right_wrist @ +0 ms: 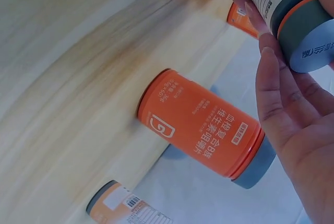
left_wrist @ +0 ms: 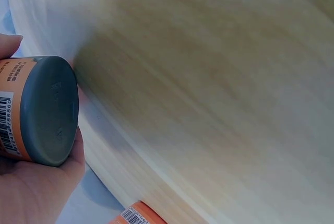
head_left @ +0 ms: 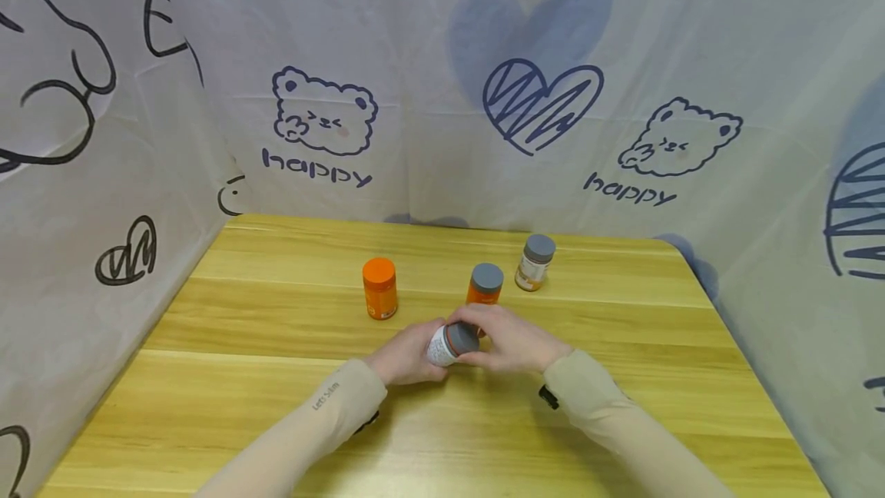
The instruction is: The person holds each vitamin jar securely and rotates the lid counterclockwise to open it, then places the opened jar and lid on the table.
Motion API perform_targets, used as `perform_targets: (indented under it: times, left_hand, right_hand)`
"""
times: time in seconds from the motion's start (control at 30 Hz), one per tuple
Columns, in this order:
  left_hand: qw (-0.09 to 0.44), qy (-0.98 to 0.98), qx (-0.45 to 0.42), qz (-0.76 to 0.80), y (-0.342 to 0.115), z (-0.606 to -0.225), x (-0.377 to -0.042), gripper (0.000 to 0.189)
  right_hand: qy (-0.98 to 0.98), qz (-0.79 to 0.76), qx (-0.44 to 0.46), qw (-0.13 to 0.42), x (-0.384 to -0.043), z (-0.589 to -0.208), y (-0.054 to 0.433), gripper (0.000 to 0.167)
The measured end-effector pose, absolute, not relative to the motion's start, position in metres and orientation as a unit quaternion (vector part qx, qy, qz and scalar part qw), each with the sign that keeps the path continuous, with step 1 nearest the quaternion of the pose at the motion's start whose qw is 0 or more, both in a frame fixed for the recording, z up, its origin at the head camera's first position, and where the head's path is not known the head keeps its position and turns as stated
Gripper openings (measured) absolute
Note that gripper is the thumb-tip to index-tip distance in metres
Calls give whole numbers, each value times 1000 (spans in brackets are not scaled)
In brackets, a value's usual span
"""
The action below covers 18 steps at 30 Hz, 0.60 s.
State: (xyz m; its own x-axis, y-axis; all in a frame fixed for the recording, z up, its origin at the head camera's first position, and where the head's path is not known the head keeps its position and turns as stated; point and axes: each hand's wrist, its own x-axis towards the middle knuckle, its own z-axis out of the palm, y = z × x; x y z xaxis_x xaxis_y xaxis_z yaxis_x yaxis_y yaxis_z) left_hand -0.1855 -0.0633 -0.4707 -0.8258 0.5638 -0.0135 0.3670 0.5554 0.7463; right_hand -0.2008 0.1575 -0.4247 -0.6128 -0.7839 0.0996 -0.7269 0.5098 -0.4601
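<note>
A supplement bottle (head_left: pixel 439 350) with a white and orange label is tilted above the table, its grey cap (head_left: pixel 462 337) toward the right. My left hand (head_left: pixel 411 356) grips its body; the left wrist view shows the bottle's dark grey base (left_wrist: pixel 52 112). Thumb and fingers of my right hand (head_left: pixel 508 340) hold the cap, which has a printed top in the right wrist view. Just beyond the right hand stands an orange bottle (head_left: pixel 485 287) with a grey cap, partly hidden by that hand in the head view.
An orange bottle with an orange cap (head_left: pixel 380 290) stands at the back left. Farther back on the right is a grey-capped bottle with a pale label (head_left: pixel 534 263). The wooden table (head_left: pixel 276 313) meets a printed cloth (head_left: pixel 422 98) behind and at the sides.
</note>
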Motion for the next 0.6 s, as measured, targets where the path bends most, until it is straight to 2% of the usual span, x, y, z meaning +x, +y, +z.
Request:
perform_targets:
  times: [0.6]
  left_hand:
    - [124,871,268,392,-64,-471,-185,53]
  right_hand:
    - [872,-210,-442,38,-195,-422,157,52]
